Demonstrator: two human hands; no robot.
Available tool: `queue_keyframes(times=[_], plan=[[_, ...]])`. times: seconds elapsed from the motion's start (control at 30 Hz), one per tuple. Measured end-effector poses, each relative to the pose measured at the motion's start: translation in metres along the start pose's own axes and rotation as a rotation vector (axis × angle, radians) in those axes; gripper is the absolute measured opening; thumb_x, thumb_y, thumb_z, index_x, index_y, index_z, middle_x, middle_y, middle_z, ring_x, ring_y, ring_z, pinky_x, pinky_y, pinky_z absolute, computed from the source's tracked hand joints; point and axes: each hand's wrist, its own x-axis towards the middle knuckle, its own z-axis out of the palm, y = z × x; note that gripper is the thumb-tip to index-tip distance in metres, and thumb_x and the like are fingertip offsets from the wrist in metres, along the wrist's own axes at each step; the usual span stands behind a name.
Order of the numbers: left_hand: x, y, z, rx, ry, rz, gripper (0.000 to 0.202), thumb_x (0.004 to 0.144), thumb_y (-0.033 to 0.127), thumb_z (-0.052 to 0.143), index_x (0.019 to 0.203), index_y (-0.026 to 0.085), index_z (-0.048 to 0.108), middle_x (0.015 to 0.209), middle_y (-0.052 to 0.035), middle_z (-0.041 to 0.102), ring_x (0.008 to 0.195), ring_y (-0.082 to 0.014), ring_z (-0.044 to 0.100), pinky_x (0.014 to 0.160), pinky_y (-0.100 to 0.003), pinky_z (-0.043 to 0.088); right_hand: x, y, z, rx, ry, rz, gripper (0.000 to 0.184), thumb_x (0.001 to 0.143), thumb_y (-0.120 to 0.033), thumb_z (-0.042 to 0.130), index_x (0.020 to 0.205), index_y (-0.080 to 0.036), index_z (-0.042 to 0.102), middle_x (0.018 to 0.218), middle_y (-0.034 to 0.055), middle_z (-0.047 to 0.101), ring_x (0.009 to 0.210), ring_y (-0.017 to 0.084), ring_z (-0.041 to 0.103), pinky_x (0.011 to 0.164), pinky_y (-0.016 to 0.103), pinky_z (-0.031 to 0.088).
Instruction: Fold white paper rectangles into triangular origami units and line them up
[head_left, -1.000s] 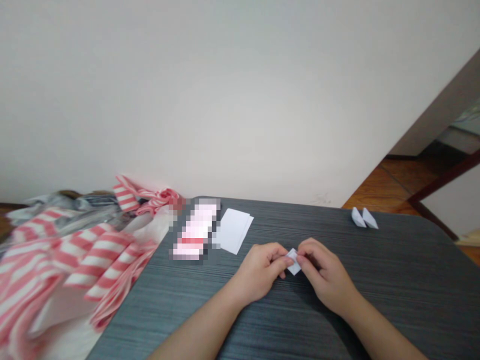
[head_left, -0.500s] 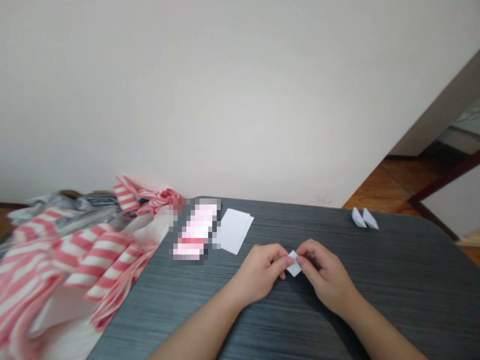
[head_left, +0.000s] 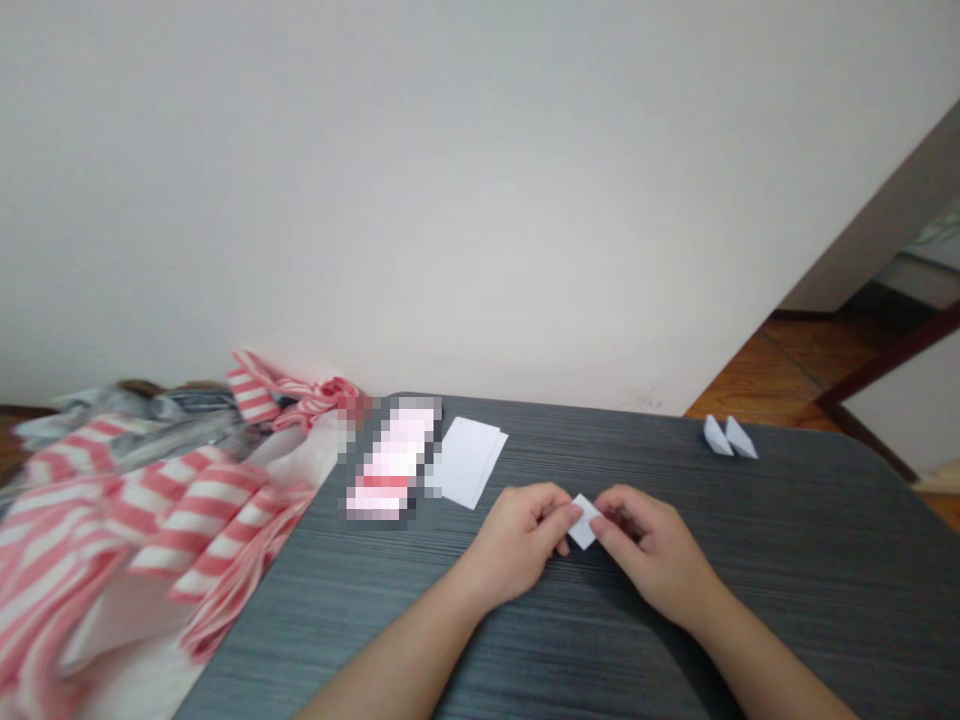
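Shifting slightly leftward since half a second ago, the small folded paper (head_left: 583, 523) is sitting over the middle of the table (head_left: 825, 580), and from my end I am keeping it clamped between the left hand (head_left: 519, 540) at its left side and the right hand (head_left: 658, 553), whose thumb is pressing its right corner. Toward the far left corner, overlapping white sheets (head_left: 466, 463) are lying beside a pixelated pink-and-white item (head_left: 394, 460), while two folded white pieces (head_left: 741, 439) are resting by the far edge, near the right corner. Beyond the left edge, I am seeing red-and-white striped cloth (head_left: 196, 510) heaping up.
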Motion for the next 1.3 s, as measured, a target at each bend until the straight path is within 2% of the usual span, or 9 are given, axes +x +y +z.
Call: queue_keyframes(times=[0.17,0.67,1.07,1.3], plan=[[-0.0003,0.0015,-0.0001,-0.008,-0.004,-0.001,0.033,0.093,0.041,0.051,0.075,0.016,0.062,0.062,0.0008,0.061,0.057,-0.0111,0.055,0.056,-0.021,0.039,0.0010,-0.0029,-0.0018,-0.075,-0.025,0.010,0.023,0.093,-0.028,0.054,0.072,-0.019,0.060,0.064,-0.0008,0.058,0.060,0.015,0.054,0.059,0.025,0.040],[0.0004,0.0014,0.0012,-0.020,0.001,-0.023,0.031,0.093,0.039,0.051,0.075,0.016,0.062,0.061,0.0006,0.062,0.056,-0.0108,0.054,0.055,-0.020,0.038,0.0004,-0.0024,0.0005,0.040,-0.064,0.156,0.028,0.093,-0.027,0.050,0.068,-0.019,0.058,0.055,-0.0035,0.054,0.052,0.013,0.051,0.054,0.024,0.038],[0.0020,-0.0059,0.0021,-0.067,0.021,-0.017,0.033,0.093,0.043,0.050,0.079,0.016,0.062,0.063,-0.0006,0.064,0.056,-0.0115,0.056,0.056,-0.021,0.040,0.0006,0.0045,-0.0023,0.116,-0.047,0.132,0.021,0.091,-0.027,0.053,0.073,-0.019,0.061,0.062,-0.0026,0.057,0.056,0.013,0.051,0.055,0.023,0.041],[0.0020,-0.0049,0.0019,-0.063,0.023,-0.030,0.034,0.093,0.044,0.051,0.079,0.016,0.062,0.063,-0.0010,0.064,0.055,-0.0117,0.056,0.055,-0.022,0.040,0.0001,0.0030,-0.0041,0.146,-0.086,0.168,0.020,0.092,-0.026,0.051,0.076,-0.019,0.060,0.057,-0.0041,0.053,0.053,0.012,0.049,0.053,0.023,0.039]])
